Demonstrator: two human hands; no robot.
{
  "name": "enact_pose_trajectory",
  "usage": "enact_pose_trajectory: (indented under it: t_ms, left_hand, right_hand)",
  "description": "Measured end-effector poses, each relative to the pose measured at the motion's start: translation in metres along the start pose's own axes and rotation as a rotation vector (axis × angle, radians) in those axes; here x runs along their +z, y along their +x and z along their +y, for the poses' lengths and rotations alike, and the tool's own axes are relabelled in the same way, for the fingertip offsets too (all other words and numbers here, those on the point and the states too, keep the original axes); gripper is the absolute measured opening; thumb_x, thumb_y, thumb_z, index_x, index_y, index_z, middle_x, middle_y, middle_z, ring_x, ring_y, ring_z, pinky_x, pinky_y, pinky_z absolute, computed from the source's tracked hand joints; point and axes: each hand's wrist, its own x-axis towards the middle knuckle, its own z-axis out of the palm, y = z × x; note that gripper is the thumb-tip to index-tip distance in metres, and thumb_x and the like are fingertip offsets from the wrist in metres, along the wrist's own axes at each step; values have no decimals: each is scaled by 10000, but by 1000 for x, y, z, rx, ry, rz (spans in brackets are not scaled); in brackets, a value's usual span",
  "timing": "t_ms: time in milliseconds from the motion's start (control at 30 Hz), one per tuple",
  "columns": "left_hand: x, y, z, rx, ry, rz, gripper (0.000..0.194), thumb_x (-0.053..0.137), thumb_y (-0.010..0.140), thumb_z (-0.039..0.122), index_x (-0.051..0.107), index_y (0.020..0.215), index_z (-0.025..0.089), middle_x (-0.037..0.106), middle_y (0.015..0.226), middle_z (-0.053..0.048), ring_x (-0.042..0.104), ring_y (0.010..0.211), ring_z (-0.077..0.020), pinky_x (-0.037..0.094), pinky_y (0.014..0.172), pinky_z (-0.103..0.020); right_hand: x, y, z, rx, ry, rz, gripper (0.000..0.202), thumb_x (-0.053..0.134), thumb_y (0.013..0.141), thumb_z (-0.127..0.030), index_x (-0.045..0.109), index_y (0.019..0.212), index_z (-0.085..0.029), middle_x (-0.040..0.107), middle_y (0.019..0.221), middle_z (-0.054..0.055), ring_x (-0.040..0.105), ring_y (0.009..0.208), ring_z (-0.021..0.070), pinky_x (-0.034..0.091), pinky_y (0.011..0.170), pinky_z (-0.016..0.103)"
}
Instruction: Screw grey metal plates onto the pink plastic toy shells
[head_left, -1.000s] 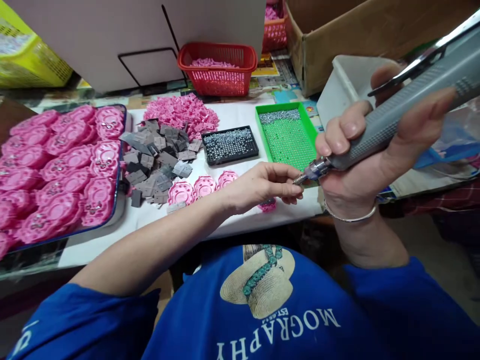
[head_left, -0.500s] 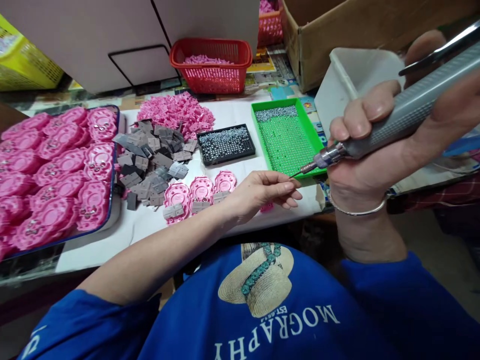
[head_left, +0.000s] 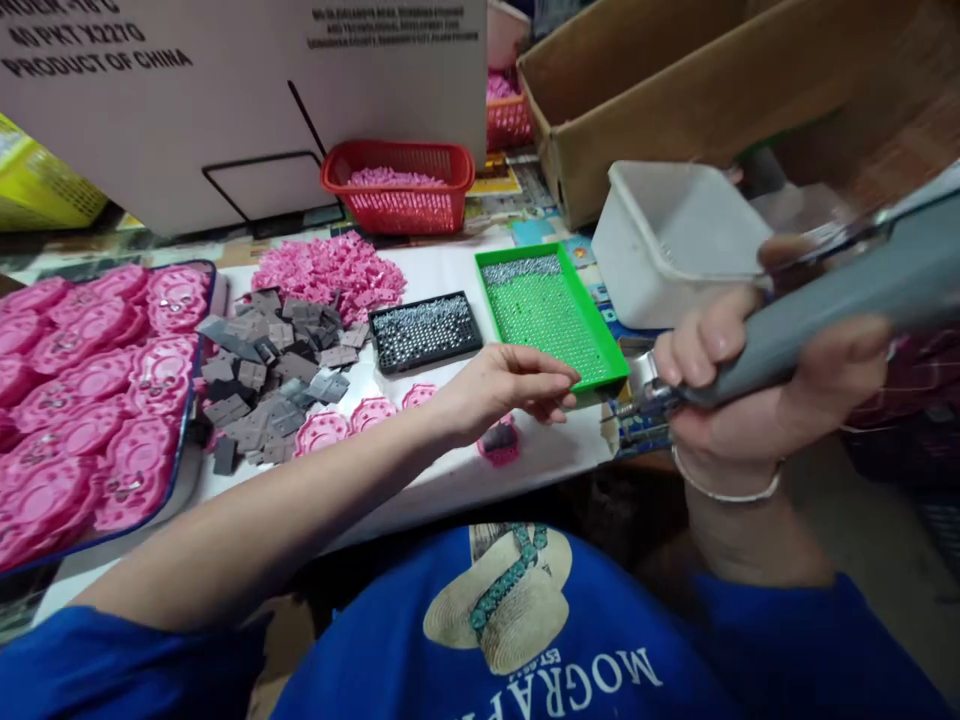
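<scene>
My right hand point(head_left: 772, 400) is wrapped round a grey electric screwdriver point(head_left: 840, 290), whose tip is blurred near the right end of the green tray point(head_left: 611, 360). My left hand point(head_left: 517, 390) hovers by that tray's front edge, thumb and fingers pressed together; anything between them is too small to make out. Below the left hand lies a pink part with a grey piece point(head_left: 499, 437) on it. Several pink parts point(head_left: 322, 432) sit in a row beyond my left forearm, which partly hides them. Small screws fill the holes of the black tray point(head_left: 427, 364).
Grey pieces point(head_left: 277, 370) and pink pieces point(head_left: 330, 275) are heaped left of the black tray. A blue-rimmed tray point(head_left: 180, 470) of pink parts stands at left. Behind are a red basket point(head_left: 405, 208), a white tub point(head_left: 637, 270) and a cardboard box point(head_left: 577, 170).
The view has shifted, so the table sits lower in the picture. The screwdriver in my right hand has moved away from my left fingertips, which its tip was touching or nearly touching.
</scene>
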Motion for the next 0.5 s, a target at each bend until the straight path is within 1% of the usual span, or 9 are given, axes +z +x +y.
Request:
enact_pose_trajectory:
  t_ms: [67,133,200,267,300,367,400,433,500]
  left_hand:
    - [12,24,26,103,165,13,39,715,816,96,724,854,95,713,700,-30,638,552,-99,506,586,-237]
    - [28,56,55,239,320,19,24,708,836,103,711,822,84,689,678,-27,606,528,-82,465,557,-223]
    - [46,94,82,369,458,29,137,682,890,170,691,796,71,673,681,-35,559,505,-57,434,555,-215]
    - [60,131,102,454,577,64,208,620,947,232,693,861,57,644,657,-30,528,497,-53,416,561,-212]
    - [64,146,108,465,628,88,225,578,970,240,694,949,49,626,635,-22,525,497,-62,411,562,-212]
    - [68,167,114,455,705,147,275,522,982,190,637,1182,41,598,608,1,537,512,-80,409,571,-207]
    - [67,171,113,448,728,171,330,510,974,148,585,1278,44,596,613,10,549,527,-85,413,580,-203]
    - [64,170,110,450,740,186,378,511,958,111,547,1329,51,600,629,14,562,547,-86,419,592,-197]
    - [54,153,99,473,737,151,362,535,936,90,576,1294,62,621,680,6,587,595,-81,438,620,-187]
  right_hand:
    - [-9,-4,-5,15,-21,-16,447,822,668,-524,692,1001,-256,476,541,-70,371,371,94,350,325,248]
    - [-16,-6,-10,4,-39,-1,416,806,677,-510,684,986,-260,482,537,-66,384,374,98,355,332,244]
    - [-21,-8,-12,-9,-60,22,375,791,686,-487,688,980,-277,495,539,-67,390,377,97,363,341,242]
    - [-24,-9,-13,-12,-94,50,368,772,690,-471,697,999,-288,504,546,-67,394,378,101,371,345,250]
    - [-25,-9,-12,-12,-110,58,371,763,690,-466,699,1008,-285,508,551,-66,398,379,102,377,346,255]
    - [-27,-8,-12,-18,-123,57,374,754,696,-469,694,1009,-273,517,563,-62,412,385,101,393,357,258]
    - [-28,-7,-11,-25,-116,53,364,756,702,-462,686,1001,-267,525,568,-60,419,389,98,402,366,256]
    - [-28,-6,-11,-30,-106,50,356,766,702,-452,675,989,-263,531,570,-59,423,391,95,409,373,252]
    - [-26,-3,-10,0,-92,75,410,808,658,-501,650,961,-275,519,544,-73,404,381,90,398,364,246]
